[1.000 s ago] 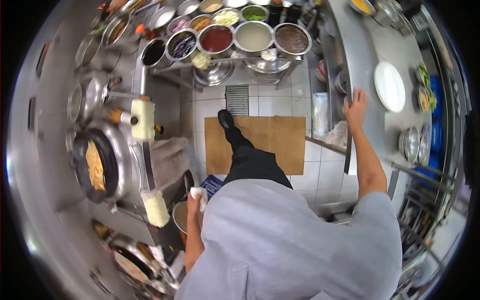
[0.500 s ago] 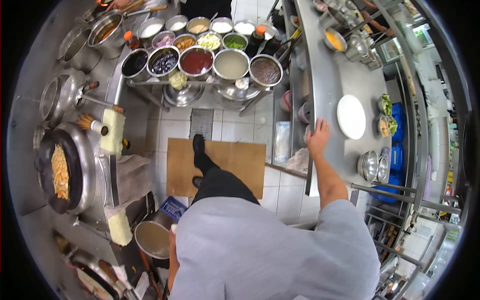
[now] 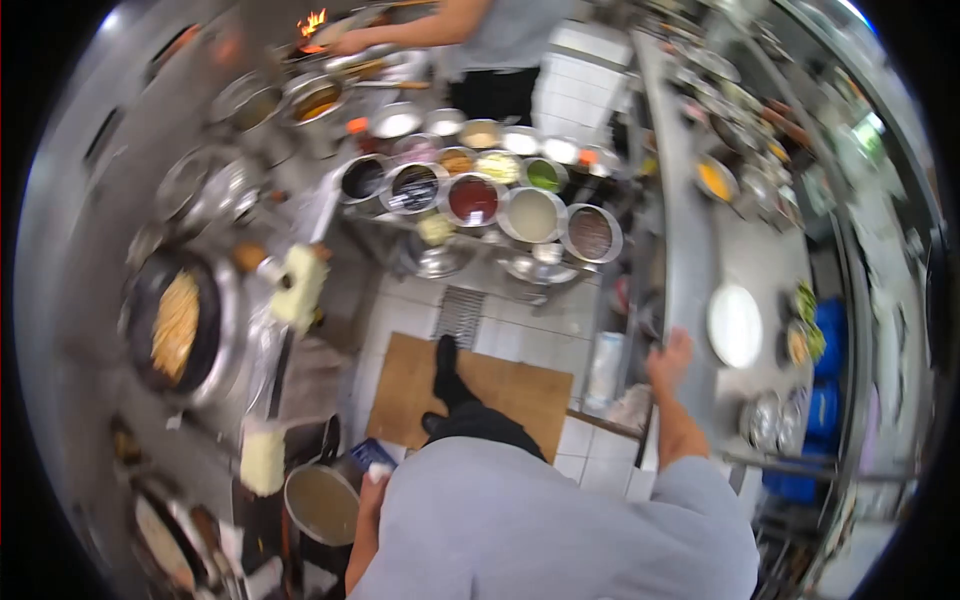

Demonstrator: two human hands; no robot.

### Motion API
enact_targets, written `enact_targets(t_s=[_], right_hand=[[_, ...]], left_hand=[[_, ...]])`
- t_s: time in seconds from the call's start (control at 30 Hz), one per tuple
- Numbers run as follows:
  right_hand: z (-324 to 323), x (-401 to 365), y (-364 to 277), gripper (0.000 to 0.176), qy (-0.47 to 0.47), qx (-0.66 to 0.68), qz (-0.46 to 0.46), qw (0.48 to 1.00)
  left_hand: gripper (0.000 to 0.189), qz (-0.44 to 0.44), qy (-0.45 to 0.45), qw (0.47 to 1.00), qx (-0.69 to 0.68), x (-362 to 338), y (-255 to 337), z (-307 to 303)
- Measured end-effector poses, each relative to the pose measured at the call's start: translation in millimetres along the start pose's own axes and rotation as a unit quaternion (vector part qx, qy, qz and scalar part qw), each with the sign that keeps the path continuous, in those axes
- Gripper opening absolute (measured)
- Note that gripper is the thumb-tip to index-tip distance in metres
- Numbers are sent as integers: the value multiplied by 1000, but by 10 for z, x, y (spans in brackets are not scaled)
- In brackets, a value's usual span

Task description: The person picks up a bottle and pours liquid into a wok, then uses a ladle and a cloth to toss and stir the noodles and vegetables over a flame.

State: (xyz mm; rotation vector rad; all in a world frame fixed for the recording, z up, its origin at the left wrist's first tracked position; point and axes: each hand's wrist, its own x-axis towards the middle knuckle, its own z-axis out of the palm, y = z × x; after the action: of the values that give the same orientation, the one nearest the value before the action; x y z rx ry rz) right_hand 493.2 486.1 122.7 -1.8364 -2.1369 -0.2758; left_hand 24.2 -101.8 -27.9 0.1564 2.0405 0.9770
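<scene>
My right hand (image 3: 670, 360) rests at the near edge of the steel counter (image 3: 690, 230), its fingers extended but blurred. A white oval plate (image 3: 735, 326) lies on that counter, to the right of the hand and apart from it. Low at the left of my body, my left hand (image 3: 371, 490) is closed round a small white thing (image 3: 379, 471), perhaps a cloth. Beside this hand stands a pot of cloudy liquid (image 3: 322, 505). A wok (image 3: 205, 340) with pale strips of food (image 3: 177, 325) sits on the stove side at the left.
Sauce and ingredient bowls (image 3: 472, 199) fill a stand ahead. Beyond it a co-worker's arm (image 3: 420, 32) reaches toward a pan near a flame (image 3: 312, 22). A brown mat (image 3: 520, 390) lies underfoot. Metal bowls (image 3: 765, 420) stand on the right counter.
The view has shifted, so the scene sits lower and further right, and the co-worker and flame show more. My left hand and its white thing have come further into view.
</scene>
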Motion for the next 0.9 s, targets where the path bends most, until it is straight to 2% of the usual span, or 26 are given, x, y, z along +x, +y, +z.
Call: enact_targets(t_s=[0.03, 0.1, 0.13, 0.17, 0.2, 0.27, 0.33, 0.4, 0.43, 0.47, 0.5, 0.53, 0.57, 0.6, 0.67, 0.73, 0.8, 0.83, 0.9], right_hand=[[30, -10, 28, 68, 4, 14, -19, 1000], [138, -34, 102, 69, 5, 17, -45, 999], [151, -34, 84, 66, 43, -18, -80, 996], [181, -29, 113, 65, 58, -1, -123, 991], [210, -47, 100, 65, 29, -2, -92, 995], [203, -50, 123, 63, 3, -2, -96, 995], [166, -32, 150, 66, -32, -32, -97, 994], [-34, -84, -38, 68, -40, -57, -105, 992], [-278, -128, -152, 52, -92, -224, -183, 953], [-411, -115, -232, 47, -135, -387, -249, 878], [-212, -116, -181, 47, -127, -385, -257, 878], [147, -189, 1, 54, 54, -292, -207, 932], [111, -138, -44, 54, 58, -292, -210, 931], [1, -110, -84, 52, 15, -234, -184, 955], [-283, -125, -170, 69, -72, -119, -114, 984], [-377, -150, -323, 71, -71, -139, -55, 986], [-237, -86, -239, 73, -100, -140, -30, 985], [-173, -96, -180, 73, -96, -143, -10, 985], [-59, -72, -104, 79, -95, -145, -33, 984]], left_hand=[[50, 18, 48, 992, 115, -53, 50, 6], [57, -1, 70, 997, 42, -53, 20, 28], [61, -35, 71, 989, 125, -61, 54, 6], [66, -46, 65, 988, 133, -57, 63, -11], [68, -34, 71, 991, 109, 26, -164, 0], [69, -49, 67, 990, 116, -116, -63, -11], [68, -108, 80, 982, 135, -331, 199, -1], [69, -98, 96, 984, 114, -344, 71, 9], [71, -74, 82, 987, 114, -340, 5, 29], [71, -76, 93, 987, 103, -354, -8, 52], [71, -96, 95, 985, 107, -367, -14, 72], [72, -115, 95, 982, 112, -379, -17, 97], [72, -116, 96, 983, 107, -393, -21, 103], [72, -114, 94, 983, 110, -398, -40, 101], [72, -105, 80, 984, 120, -412, -58, 120], [72, -86, 93, 987, 98, -422, -118, 144], [70, -57, 108, 989, 78, -293, -376, 199], [68, -69, 101, 989, 77, -303, -366, 180], [66, -76, 110, 989, 62, -428, -246, 159]])
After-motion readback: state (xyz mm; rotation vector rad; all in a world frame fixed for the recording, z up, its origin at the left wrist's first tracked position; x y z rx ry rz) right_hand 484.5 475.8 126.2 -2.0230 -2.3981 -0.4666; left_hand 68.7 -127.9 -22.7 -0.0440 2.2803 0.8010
